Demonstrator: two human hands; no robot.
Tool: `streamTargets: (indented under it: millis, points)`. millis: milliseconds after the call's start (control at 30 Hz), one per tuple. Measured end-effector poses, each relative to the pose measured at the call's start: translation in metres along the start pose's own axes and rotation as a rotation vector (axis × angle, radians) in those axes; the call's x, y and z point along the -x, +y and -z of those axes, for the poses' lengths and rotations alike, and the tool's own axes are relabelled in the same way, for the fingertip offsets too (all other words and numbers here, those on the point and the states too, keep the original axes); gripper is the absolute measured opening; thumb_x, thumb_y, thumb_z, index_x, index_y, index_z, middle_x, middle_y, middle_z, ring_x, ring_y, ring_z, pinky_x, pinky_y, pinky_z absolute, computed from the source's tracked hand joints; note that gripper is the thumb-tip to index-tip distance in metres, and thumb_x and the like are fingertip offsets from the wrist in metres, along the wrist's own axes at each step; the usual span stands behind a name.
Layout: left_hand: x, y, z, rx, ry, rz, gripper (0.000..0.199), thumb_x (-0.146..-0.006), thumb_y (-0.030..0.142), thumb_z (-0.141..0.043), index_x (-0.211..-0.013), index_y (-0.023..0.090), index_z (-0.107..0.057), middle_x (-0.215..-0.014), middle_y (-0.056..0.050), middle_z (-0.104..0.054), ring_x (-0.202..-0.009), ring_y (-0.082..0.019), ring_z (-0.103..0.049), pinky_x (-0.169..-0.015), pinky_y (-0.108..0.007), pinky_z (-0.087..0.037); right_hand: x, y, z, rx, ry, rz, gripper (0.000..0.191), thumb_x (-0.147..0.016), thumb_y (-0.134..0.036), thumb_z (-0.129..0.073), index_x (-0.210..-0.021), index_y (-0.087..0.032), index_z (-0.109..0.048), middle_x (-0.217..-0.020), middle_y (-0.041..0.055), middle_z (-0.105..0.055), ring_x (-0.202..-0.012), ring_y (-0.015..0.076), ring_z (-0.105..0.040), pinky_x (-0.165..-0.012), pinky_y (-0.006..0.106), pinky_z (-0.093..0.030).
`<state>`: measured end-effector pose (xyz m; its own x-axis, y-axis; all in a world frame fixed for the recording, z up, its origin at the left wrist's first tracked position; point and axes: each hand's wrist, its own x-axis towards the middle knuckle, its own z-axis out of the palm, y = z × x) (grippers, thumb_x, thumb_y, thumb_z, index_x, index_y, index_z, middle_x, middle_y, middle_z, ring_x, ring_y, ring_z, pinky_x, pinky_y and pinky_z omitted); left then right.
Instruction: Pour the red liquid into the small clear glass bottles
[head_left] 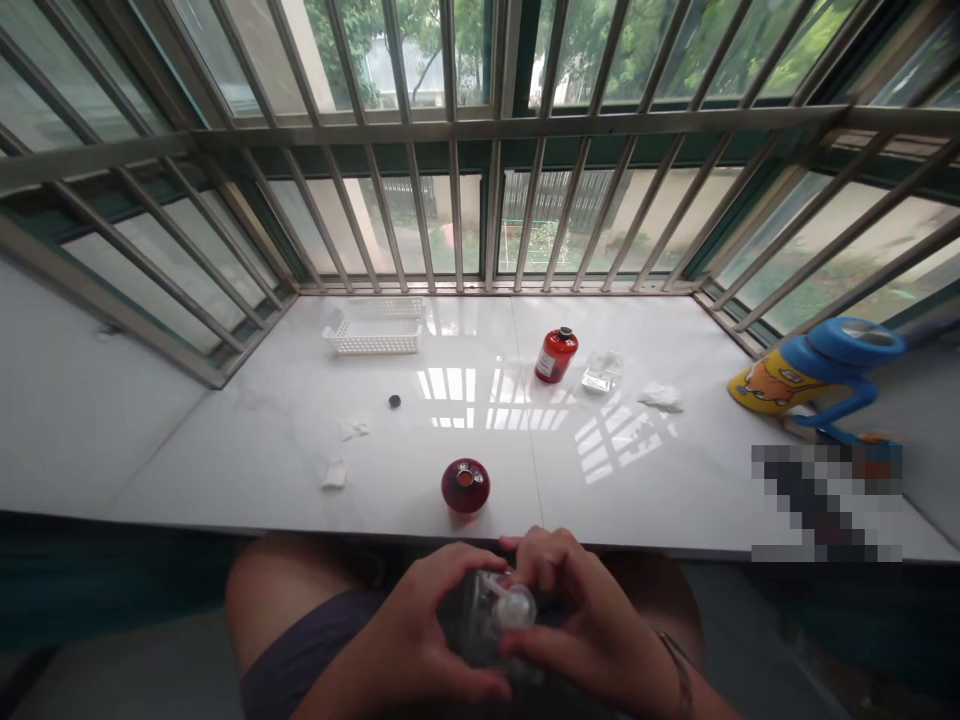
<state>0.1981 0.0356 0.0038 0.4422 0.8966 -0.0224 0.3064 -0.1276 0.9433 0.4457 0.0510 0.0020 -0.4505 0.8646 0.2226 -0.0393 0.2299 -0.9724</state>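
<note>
Over my lap, just off the front edge of the white counter [405, 450], a small clear plastic container [480, 610] is between my hands. My left hand [420, 630] wraps around its left side, with the thumb below and fingers above. With thumb and bent fingers, my right hand [574, 610] grips its right side, by a rounded clear part with something white inside. Exactly what the white content is, I cannot tell. Closest to the hands on the counter stands a dark red glass bottle [466, 492], upright with its mouth uncovered.
Farther back are a second red bottle [556, 356] with a dark cap, a clear plastic box [602, 372], and crumpled white tissue [661, 397]. A white basket [375, 330], a small black cap [394, 401] and white scraps [334, 474] lie left. At right, a blue-yellow flask [814, 370] leans.
</note>
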Motion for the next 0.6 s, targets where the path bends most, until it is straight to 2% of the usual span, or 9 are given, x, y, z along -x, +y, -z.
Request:
streamTargets:
  millis: [100,167,267,333,400,467,533,600]
  points:
    - [0.011,-0.004,0.011,0.057,-0.042,0.017,0.096,-0.055,0.069,-0.101,-0.136,0.026,-0.072,-0.139,-0.012,-0.075,-0.125,-0.037,-0.073,-0.11,-0.043,-0.057,-0.009,-0.009,-0.005,-0.132,-0.126,0.018,0.038,-0.091,-0.029,-0.088,-0.1,-0.03,-0.051,-0.104,0.0003,-0.073,-0.105,0.0209,-0.071,-0.117,0.051,-0.051]
    - [0.014,-0.002,0.014,0.056,-0.015,0.028,0.094,-0.057,0.069,-0.1,-0.136,0.026,-0.072,-0.138,-0.012,-0.075,-0.123,-0.037,-0.073,-0.109,-0.044,-0.058,-0.013,-0.015,-0.006,-0.125,-0.184,0.029,0.031,-0.095,-0.021,-0.08,-0.109,-0.03,-0.053,-0.116,0.0039,-0.074,-0.113,0.0217,-0.071,-0.116,0.049,-0.051]
    - [0.014,0.007,0.015,0.005,0.06,0.02,0.087,-0.061,0.064,-0.1,-0.136,0.028,-0.072,-0.134,-0.01,-0.077,-0.12,-0.035,-0.074,-0.108,-0.043,-0.059,-0.015,-0.019,-0.009,0.002,-0.126,0.017,0.049,-0.088,-0.018,-0.083,-0.127,-0.031,-0.055,-0.131,0.0074,-0.067,-0.123,0.0248,-0.066,-0.108,0.042,-0.055]
    - [0.012,0.013,0.014,-0.038,0.078,0.004,0.084,-0.063,0.058,-0.101,-0.136,0.03,-0.072,-0.134,-0.009,-0.077,-0.121,-0.034,-0.074,-0.109,-0.042,-0.058,-0.014,-0.018,-0.012,0.062,-0.022,-0.031,0.059,-0.08,-0.023,-0.092,-0.127,-0.032,-0.056,-0.124,0.0048,-0.066,-0.117,0.0246,-0.067,-0.103,0.039,-0.057]
    - [0.009,0.015,0.013,-0.057,0.079,-0.004,0.083,-0.064,0.054,-0.102,-0.137,0.032,-0.071,-0.134,-0.008,-0.076,-0.121,-0.033,-0.074,-0.109,-0.042,-0.058,-0.011,-0.017,-0.013,0.053,0.038,-0.08,0.06,-0.08,-0.024,-0.093,-0.126,-0.033,-0.056,-0.114,0.0019,-0.068,-0.11,0.0232,-0.069,-0.101,0.038,-0.057]
    - [0.008,0.014,0.011,-0.049,0.088,-0.01,0.083,-0.063,0.053,-0.102,-0.138,0.032,-0.071,-0.134,-0.008,-0.077,-0.12,-0.033,-0.075,-0.107,-0.042,-0.059,-0.008,-0.017,-0.011,-0.006,-0.011,-0.093,0.056,-0.089,-0.023,-0.084,-0.134,-0.034,-0.052,-0.115,0.0032,-0.071,-0.113,0.0238,-0.071,-0.106,0.041,-0.056]
    - [0.007,0.011,0.01,-0.032,0.102,-0.02,0.085,-0.063,0.053,-0.102,-0.139,0.032,-0.069,-0.135,-0.007,-0.077,-0.12,-0.033,-0.074,-0.106,-0.041,-0.06,-0.005,-0.019,-0.008,-0.038,-0.078,-0.09,0.056,-0.098,-0.019,-0.07,-0.145,-0.035,-0.046,-0.13,0.0079,-0.071,-0.127,0.0256,-0.069,-0.114,0.046,-0.053]
    - [0.007,0.008,0.01,-0.026,0.105,-0.031,0.086,-0.064,0.051,-0.103,-0.14,0.033,-0.068,-0.136,-0.006,-0.076,-0.122,-0.032,-0.074,-0.108,-0.041,-0.059,-0.003,-0.019,-0.005,-0.007,-0.075,-0.083,0.062,-0.097,-0.018,-0.07,-0.15,-0.036,-0.043,-0.144,0.0104,-0.065,-0.137,0.0275,-0.064,-0.117,0.048,-0.051]
